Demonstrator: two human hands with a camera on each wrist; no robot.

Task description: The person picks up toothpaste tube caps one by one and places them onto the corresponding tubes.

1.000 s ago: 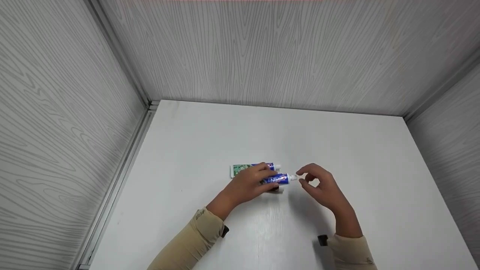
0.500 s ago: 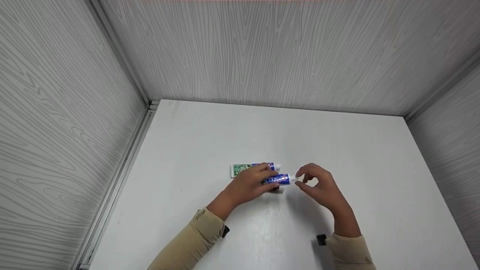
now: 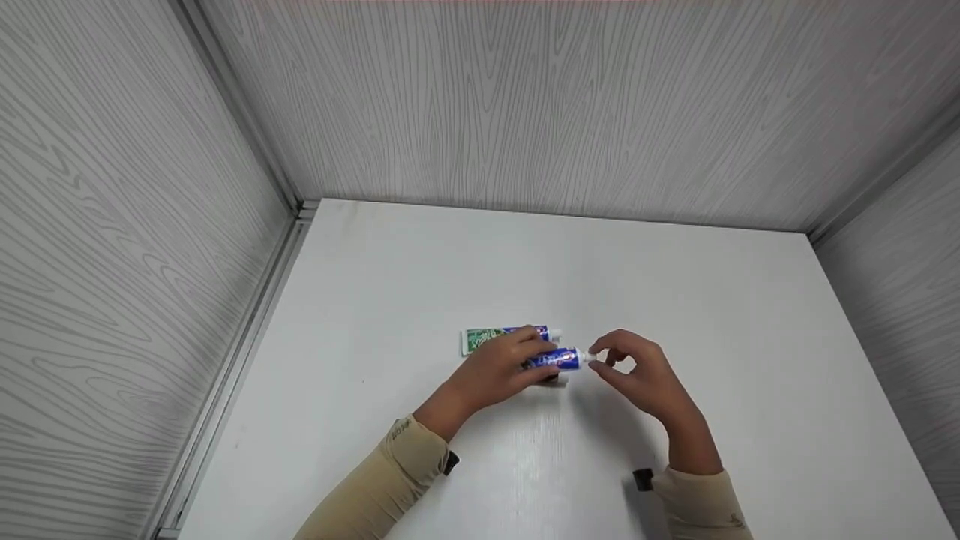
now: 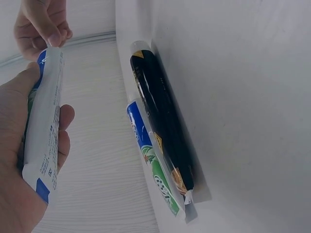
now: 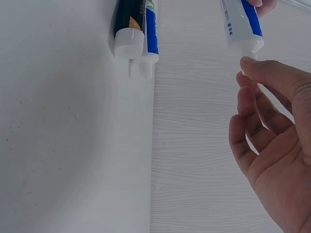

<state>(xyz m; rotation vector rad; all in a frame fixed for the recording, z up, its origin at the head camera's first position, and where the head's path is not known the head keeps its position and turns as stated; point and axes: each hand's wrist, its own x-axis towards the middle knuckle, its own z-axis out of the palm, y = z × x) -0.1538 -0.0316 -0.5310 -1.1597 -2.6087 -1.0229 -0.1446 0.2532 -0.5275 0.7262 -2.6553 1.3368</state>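
Note:
My left hand (image 3: 491,367) grips a blue-and-white toothpaste tube (image 3: 559,359) above the table, its narrow neck pointing right. In the left wrist view the palm and fingers wrap the tube's white printed back (image 4: 46,121). My right hand (image 3: 641,375) pinches a small white cap at the neck, between thumb and forefinger. The cap is mostly hidden by the fingertips; the right wrist view shows them against the tube's nozzle (image 5: 249,54). Under the left hand lie a green-and-blue toothpaste tube (image 3: 486,337) and a black toothpaste tube (image 4: 160,111) with a white cap.
The two lying tubes rest side by side on the white table (image 3: 420,270). Grey wood-grain panels stand behind (image 3: 525,105) and at the left (image 3: 112,262) and right sides. A metal rail (image 3: 232,375) runs along the left edge.
My right hand has moved slightly left, bringing its pinching fingertips from just off the nozzle up against it. The left hand and its toothpaste tube have stayed nearly still.

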